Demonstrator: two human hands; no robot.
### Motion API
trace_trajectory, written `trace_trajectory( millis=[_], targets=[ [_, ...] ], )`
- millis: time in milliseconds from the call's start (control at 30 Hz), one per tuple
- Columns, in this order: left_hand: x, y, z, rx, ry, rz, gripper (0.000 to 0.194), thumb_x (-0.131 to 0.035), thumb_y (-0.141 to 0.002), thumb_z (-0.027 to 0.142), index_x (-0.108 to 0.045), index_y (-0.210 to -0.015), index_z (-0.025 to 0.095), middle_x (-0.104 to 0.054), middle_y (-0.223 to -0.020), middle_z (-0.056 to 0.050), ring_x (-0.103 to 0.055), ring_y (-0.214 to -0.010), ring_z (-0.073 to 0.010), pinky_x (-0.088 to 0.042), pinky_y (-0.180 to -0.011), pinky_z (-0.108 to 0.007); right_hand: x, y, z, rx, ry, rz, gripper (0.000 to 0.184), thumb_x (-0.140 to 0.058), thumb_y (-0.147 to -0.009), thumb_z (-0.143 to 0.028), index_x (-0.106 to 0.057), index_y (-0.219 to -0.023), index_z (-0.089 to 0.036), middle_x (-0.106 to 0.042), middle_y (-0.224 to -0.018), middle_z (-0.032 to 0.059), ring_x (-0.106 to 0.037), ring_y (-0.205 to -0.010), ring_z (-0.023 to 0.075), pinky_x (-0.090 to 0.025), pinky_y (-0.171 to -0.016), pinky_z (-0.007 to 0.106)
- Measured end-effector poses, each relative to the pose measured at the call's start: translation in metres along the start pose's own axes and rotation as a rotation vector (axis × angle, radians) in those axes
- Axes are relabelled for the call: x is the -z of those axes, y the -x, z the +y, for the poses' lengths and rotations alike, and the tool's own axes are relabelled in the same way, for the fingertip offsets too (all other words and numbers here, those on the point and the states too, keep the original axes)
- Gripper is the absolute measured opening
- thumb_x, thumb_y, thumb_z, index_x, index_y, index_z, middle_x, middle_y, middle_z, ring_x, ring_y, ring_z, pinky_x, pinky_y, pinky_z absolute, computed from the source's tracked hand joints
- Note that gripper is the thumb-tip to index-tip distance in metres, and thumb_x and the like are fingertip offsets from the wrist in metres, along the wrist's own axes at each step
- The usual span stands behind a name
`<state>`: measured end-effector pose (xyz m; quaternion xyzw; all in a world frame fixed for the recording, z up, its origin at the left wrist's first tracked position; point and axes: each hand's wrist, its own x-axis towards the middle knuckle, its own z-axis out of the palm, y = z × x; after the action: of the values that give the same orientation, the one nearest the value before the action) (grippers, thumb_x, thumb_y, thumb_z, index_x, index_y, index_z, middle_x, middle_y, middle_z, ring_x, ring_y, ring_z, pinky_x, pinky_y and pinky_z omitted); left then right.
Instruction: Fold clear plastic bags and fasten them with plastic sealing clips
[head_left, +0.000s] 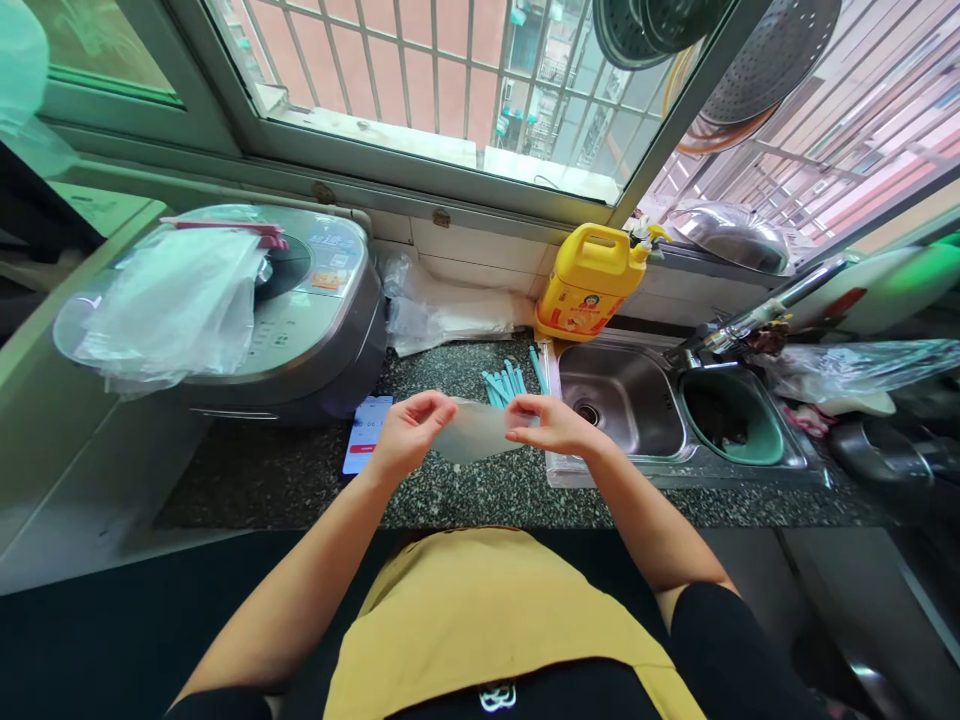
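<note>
A small translucent plastic bag (pixel 478 435) is stretched between my two hands above the dark speckled counter. My left hand (pixel 412 428) pinches its left end between thumb and fingers. At the other end, my right hand (pixel 551 424) pinches it the same way. Just beyond the bag lie several light-blue sticks (pixel 504 383), partly hidden behind it and my right hand. A phone with a lit screen (pixel 365 436) rests on the counter beside my left hand.
A rice cooker (pixel 330 345) with clear plastic bags (pixel 176 300) on its lid stands left. More plastic packaging (pixel 450 315) lies against the wall. A yellow jug (pixel 589 285) stands behind the steel sink (pixel 637 400). A green basin (pixel 772 430) sits in the right bowl.
</note>
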<state>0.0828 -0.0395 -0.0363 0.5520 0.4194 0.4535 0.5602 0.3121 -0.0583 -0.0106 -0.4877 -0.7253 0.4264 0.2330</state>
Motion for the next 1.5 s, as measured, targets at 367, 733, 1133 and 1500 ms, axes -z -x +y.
trace_trajectory(
  millis=[367, 733, 1133, 1500],
  targets=[
    [0.017, -0.004, -0.011, 0.035, 0.088, 0.139, 0.037, -0.072, -0.063, 0.052, -0.062, -0.064, 0.017, -0.06, -0.06, 0.0, -0.055, -0.058, -0.0128, -0.046, -0.062, -0.027, -0.023, 0.001, 0.026, 0.044, -0.389, 0.395, 0.029, -0.063, -0.074, -0.047, -0.055, -0.073, -0.019, -0.061, -0.078, 0.0024, -0.058, -0.077, 0.0147, -0.047, -0.076, 0.03],
    [-0.01, -0.033, 0.035, -0.457, -0.607, -0.432, 0.026, -0.067, -0.073, 0.037, -0.066, -0.093, 0.021, -0.068, -0.091, -0.006, -0.057, -0.091, -0.0221, -0.044, -0.087, -0.037, -0.012, -0.002, -0.006, 0.292, 0.064, 0.173, 0.009, -0.052, -0.079, -0.023, -0.055, -0.071, -0.02, -0.061, -0.072, 0.0015, -0.056, -0.073, 0.0161, -0.047, -0.074, 0.033],
    [-0.015, -0.041, 0.043, -0.432, -0.527, -0.358, 0.016, -0.053, -0.081, 0.022, -0.064, -0.07, 0.017, -0.06, -0.067, -0.003, -0.054, -0.065, -0.0141, -0.042, -0.063, -0.026, -0.044, 0.027, 0.066, 0.16, 0.239, 0.376, 0.02, -0.051, -0.087, -0.03, -0.063, -0.076, -0.019, -0.068, -0.077, 0.0072, -0.06, -0.075, 0.0186, -0.046, -0.07, 0.033],
    [-0.01, -0.038, 0.041, -0.511, -0.602, -0.349, 0.017, -0.052, -0.083, 0.02, -0.061, -0.07, 0.016, -0.06, -0.067, -0.002, -0.054, -0.065, -0.0132, -0.042, -0.062, -0.024, -0.063, 0.059, 0.097, 0.067, 0.332, 0.349, 0.03, -0.049, -0.089, -0.039, -0.069, -0.079, -0.02, -0.071, -0.076, 0.0077, -0.063, -0.071, 0.0194, -0.049, -0.066, 0.033]
  ],
)
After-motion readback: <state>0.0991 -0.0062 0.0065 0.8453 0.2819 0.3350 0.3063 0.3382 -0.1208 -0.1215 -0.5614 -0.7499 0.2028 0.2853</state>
